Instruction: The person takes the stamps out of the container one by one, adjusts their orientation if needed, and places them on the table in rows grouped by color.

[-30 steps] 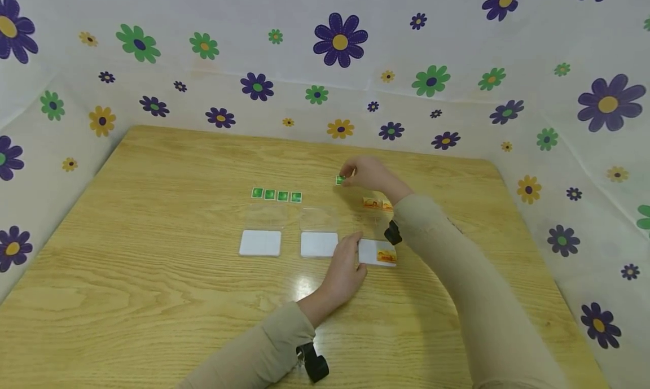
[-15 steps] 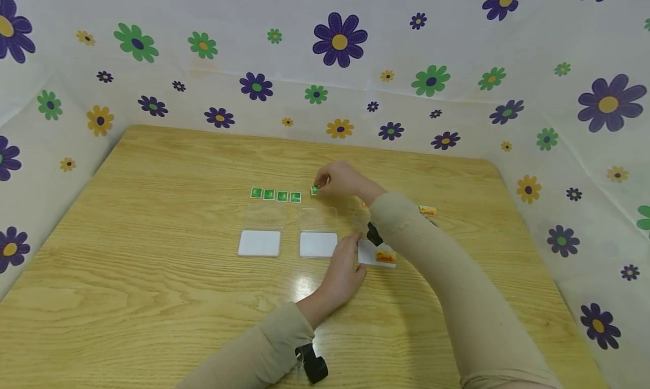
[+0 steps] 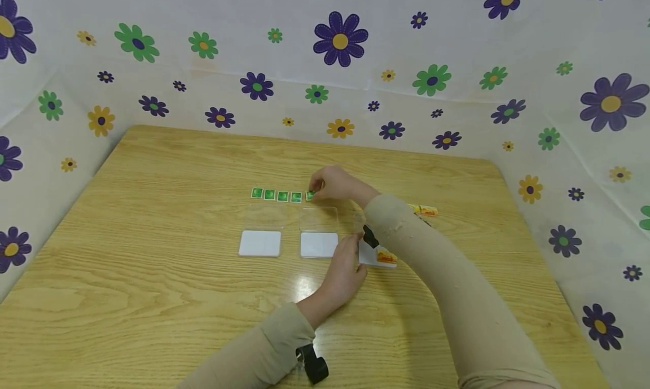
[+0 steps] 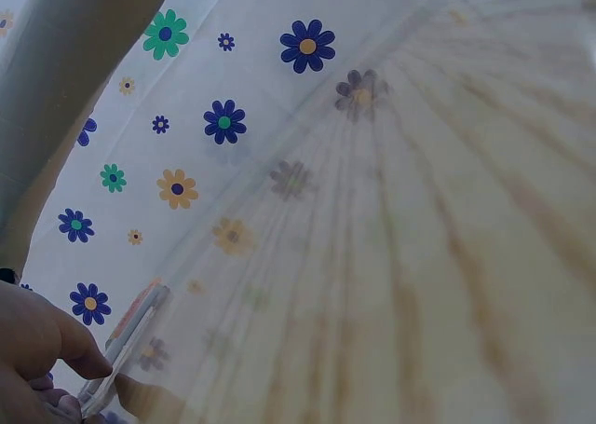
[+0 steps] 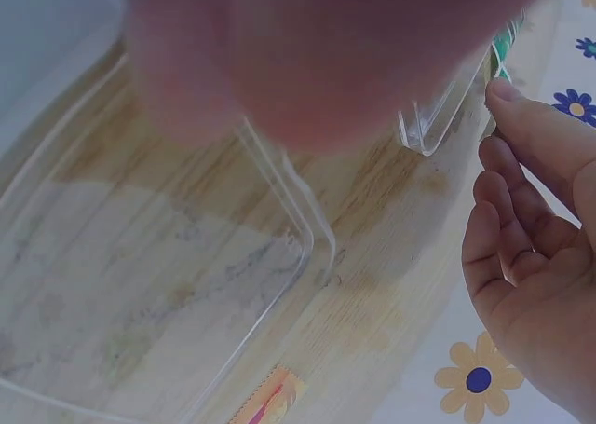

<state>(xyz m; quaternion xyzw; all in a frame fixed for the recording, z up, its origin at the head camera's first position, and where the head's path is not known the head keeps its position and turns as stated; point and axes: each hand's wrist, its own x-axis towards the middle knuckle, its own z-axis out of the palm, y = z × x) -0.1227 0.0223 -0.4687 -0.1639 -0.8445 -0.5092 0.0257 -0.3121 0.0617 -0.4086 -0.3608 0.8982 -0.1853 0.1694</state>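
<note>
In the head view, my right hand (image 3: 337,184) pinches a small green stamp (image 3: 308,196) at the right end of a row of green stamps (image 3: 276,195). The right wrist view also has the right hand (image 5: 540,228), thumb and index finger meeting at the stamp's edge. My left hand (image 3: 342,279) holds the left side of the rightmost clear plastic case (image 3: 368,257). An orange stamp (image 3: 387,257) lies on its white base; my right sleeve hides part of the case. Seen from the left wrist, fingers (image 4: 79,349) touch the case's thin edge (image 4: 126,345).
Two more open cases, a middle one (image 3: 319,245) and a left one (image 3: 259,244), stand with clear lids folded back on the wooden table (image 3: 152,298). Orange stamps (image 3: 427,211) lie behind my right forearm. Flowered cloth (image 3: 284,67) encloses the table's back and sides.
My right hand has carried the green stamp leftward, down to the end of the green row. The left hand stays at the right case.
</note>
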